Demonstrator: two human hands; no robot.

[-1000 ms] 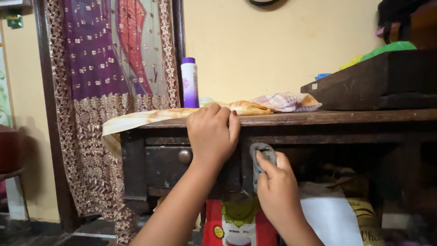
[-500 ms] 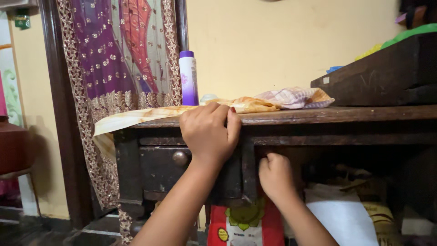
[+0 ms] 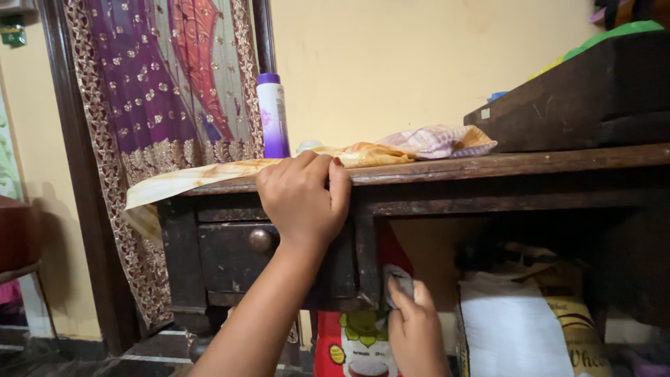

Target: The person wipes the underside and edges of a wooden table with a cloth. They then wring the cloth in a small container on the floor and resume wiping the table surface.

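I looked down at a dark wooden desk with its drawer (image 3: pixel 258 255) shut, the round knob (image 3: pixel 260 240) showing just left of my wrist. My left hand (image 3: pixel 303 202) lay over the front edge of the tabletop (image 3: pixel 558 164), fingers curled together and pressed down on the rim, gripping nothing but the wood itself. My right hand (image 3: pixel 415 328) was lower, beside the upright post (image 3: pixel 367 255) at the right of the drawer, closed around a small grey cloth (image 3: pixel 400 281) that stuck out above the fingers and touched the post's lower part.

As far as I could judge, the wiping was somewhere in the middle. The cloth was at the foot of the post, and the wood around it looked worn and dull alike, so I could not tell which parts had been cleaned. The underside rail and the open space to the right, where a white sack (image 3: pixel 513 328) and a red printed bag (image 3: pixel 352 345) stood, did not look tended to.

On the tabletop, well apart from both hands, stood a purple-capped bottle (image 3: pixel 272 115) against the yellow wall, with a crumpled checked cloth (image 3: pixel 436 139) and a pale paper sheet (image 3: pixel 188 180) overhanging the left corner. A dark wooden box (image 3: pixel 579 98) sat at the right.
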